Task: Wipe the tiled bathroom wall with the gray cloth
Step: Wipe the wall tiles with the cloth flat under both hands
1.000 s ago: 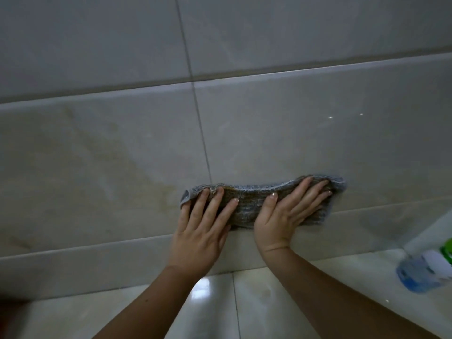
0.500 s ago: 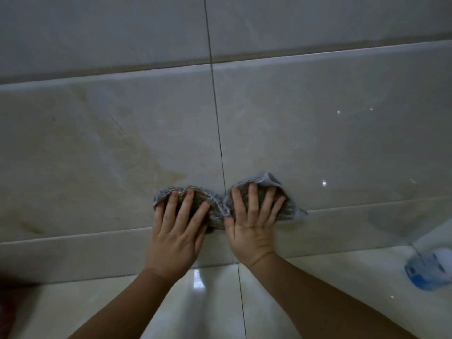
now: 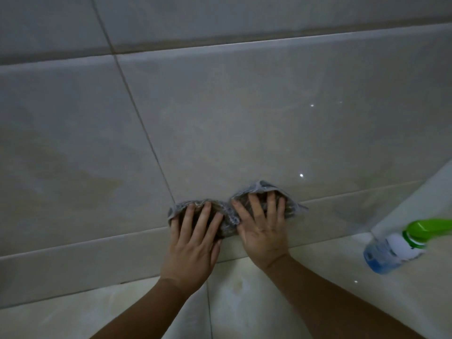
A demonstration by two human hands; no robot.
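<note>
The gray cloth (image 3: pixel 230 217) is bunched against the glossy tiled wall (image 3: pixel 220 123), low down near the floor. My left hand (image 3: pixel 193 241) presses flat on the cloth's left part, fingers spread. My right hand (image 3: pixel 263 228) presses on its right part, fingers spread upward. The two hands lie close side by side. A cloth corner (image 3: pixel 263 187) sticks up above my right fingers, and much of the cloth is hidden under my hands.
A spray bottle (image 3: pixel 401 245) with a green trigger head and blue liquid lies on the floor tiles (image 3: pixel 244 302) at the right. A grout line (image 3: pixel 137 111) runs diagonally up the wall. A yellowish stain (image 3: pixel 80 172) marks the left tile.
The cloth was stretched wide between my hands; my right hand slid left toward my left hand and the cloth bunched up. Since half a second ago the view shifted, and the bottle's green head shows.
</note>
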